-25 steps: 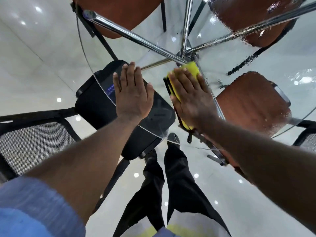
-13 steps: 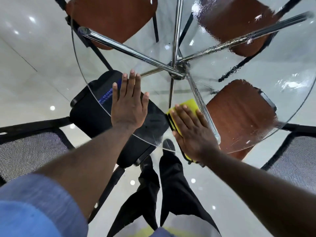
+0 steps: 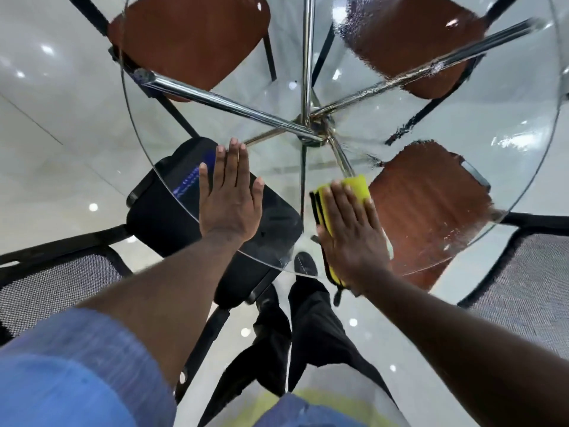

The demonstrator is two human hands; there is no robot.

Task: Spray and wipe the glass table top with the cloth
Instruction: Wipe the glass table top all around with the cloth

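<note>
Fingers straight, the right hand is pressing the cloth onto the table top's near edge, the flat-fingered left hand is bracing, and the wet far-right glass likely needs wiping next.

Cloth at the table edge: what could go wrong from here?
1. The cloth under the flat right hand overhangs the near rim of the glass top; a pull toward the body could drag it off.
2. The left hand lies flat on the glass and will likely leave prints.
3. The wet film far right is unwiped; it may dry streaky.
</note>
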